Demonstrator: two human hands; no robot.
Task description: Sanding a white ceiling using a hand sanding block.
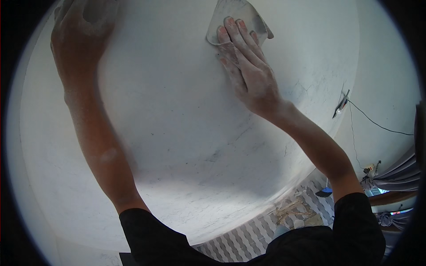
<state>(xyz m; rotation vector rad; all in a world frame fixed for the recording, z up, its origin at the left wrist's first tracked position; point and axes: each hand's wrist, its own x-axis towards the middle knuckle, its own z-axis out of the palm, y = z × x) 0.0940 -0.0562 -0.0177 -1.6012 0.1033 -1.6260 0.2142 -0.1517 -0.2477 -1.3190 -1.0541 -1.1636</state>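
Pale dust coats both my hands. My right hand [255,73] presses a curled, whitish sheet of sandpaper [237,11] flat against a white wall [177,88], fingers stretched over the sheet and the thumb by its lower edge. The sheet's right corner bends away from the surface. At the upper left, my left hand [84,26] is up at the same wall; the top edge cuts off its fingers, so its grip is hidden. Fine cracks, small dark specks and grey smudges mark the wall below my right hand.
A lamp fitting [341,106] with a hanging cable is on the side wall at right. Grey curtains [399,170] are gathered below it. On the patterned floor [239,235] lie scraps of debris [295,213], near a blue brush-like object [325,192].
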